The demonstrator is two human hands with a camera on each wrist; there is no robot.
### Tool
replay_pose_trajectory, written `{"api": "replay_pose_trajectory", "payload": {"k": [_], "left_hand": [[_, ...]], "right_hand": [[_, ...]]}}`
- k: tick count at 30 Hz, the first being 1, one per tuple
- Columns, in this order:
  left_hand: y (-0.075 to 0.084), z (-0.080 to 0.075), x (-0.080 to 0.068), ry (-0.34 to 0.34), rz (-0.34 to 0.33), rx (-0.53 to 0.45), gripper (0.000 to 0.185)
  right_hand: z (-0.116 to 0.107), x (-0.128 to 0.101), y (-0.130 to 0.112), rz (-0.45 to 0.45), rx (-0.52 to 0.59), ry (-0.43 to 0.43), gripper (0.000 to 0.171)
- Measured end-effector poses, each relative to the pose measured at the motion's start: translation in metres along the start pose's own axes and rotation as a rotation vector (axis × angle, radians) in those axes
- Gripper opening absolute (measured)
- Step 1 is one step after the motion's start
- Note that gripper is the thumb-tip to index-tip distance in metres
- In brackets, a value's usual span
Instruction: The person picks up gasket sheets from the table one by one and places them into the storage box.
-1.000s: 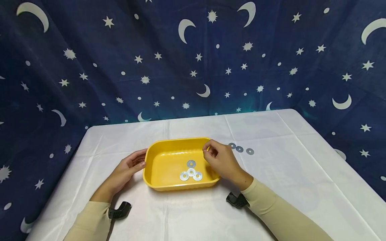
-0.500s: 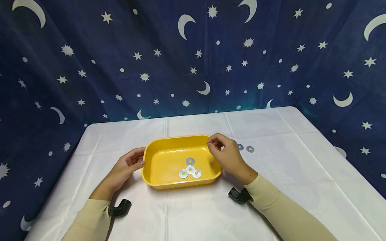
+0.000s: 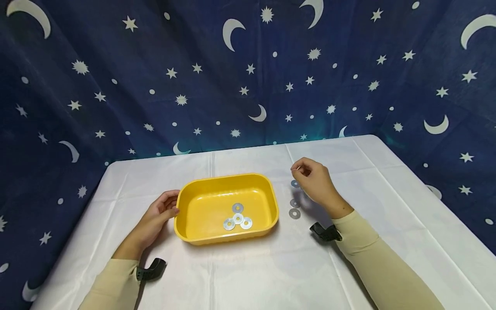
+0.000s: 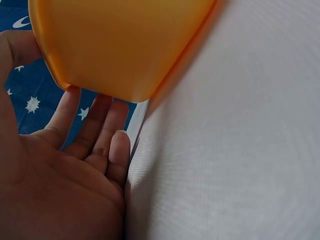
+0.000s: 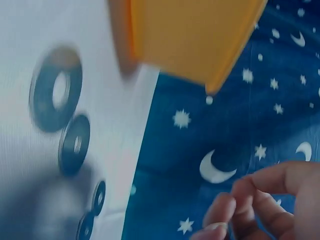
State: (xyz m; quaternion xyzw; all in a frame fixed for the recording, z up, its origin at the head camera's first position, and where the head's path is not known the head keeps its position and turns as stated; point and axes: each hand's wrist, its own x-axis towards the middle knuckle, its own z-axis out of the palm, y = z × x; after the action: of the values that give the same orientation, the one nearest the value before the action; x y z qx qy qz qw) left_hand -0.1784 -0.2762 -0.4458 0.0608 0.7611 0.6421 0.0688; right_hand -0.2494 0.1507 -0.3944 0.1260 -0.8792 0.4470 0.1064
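Note:
A yellow plastic tray [image 3: 226, 234] stands on the white cloth with several metal washers [image 3: 238, 218] grouped on its floor. My left hand [image 3: 153, 226] holds the tray's left end, thumb at the rim and fingertips along the outer wall; the left wrist view shows its fingers [image 4: 102, 130] meeting the wall. To the right of the tray, my right hand [image 3: 315, 183] is over the cloth, fingers loosely curled and thumb near the index finger. Nothing shows between its fingertips in the right wrist view. Loose washers [image 3: 294, 214] lie between it and the tray, one partly hidden.
Several loose washers [image 5: 74, 145] form a line on the cloth in the right wrist view. A dark blue curtain [image 3: 217, 82] with moons and stars hangs behind the table [image 3: 263, 275]. Each wrist wears a black band [image 3: 152, 270].
My right hand has moved from over the tray's right end to the right and slightly back, uncovering washers beside the tray. My left hand stays at the tray's left end.

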Motion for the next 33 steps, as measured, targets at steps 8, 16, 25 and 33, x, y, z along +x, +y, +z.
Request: {"api": "replay_pose_trajectory", "payload": {"k": [8, 16, 25, 33], "left_hand": [[-0.001, -0.001, 0.001, -0.014, 0.081, -0.051, 0.046], [-0.003, 0.000, -0.001, -0.022, 0.078, -0.064, 0.044], [-0.004, 0.000, -0.001, -0.017, 0.069, -0.063, 0.043], [-0.004, 0.001, -0.001, -0.012, 0.087, -0.068, 0.042]], "right_hand": [[-0.011, 0.008, 0.017, 0.061, -0.126, -0.057, 0.012], [-0.016, 0.008, 0.038, 0.158, -0.283, -0.259, 0.014], [-0.017, 0.006, 0.050, 0.171, -0.401, -0.339, 0.015], [-0.017, 0.006, 0.051, 0.183, -0.417, -0.337, 0.016]]}}
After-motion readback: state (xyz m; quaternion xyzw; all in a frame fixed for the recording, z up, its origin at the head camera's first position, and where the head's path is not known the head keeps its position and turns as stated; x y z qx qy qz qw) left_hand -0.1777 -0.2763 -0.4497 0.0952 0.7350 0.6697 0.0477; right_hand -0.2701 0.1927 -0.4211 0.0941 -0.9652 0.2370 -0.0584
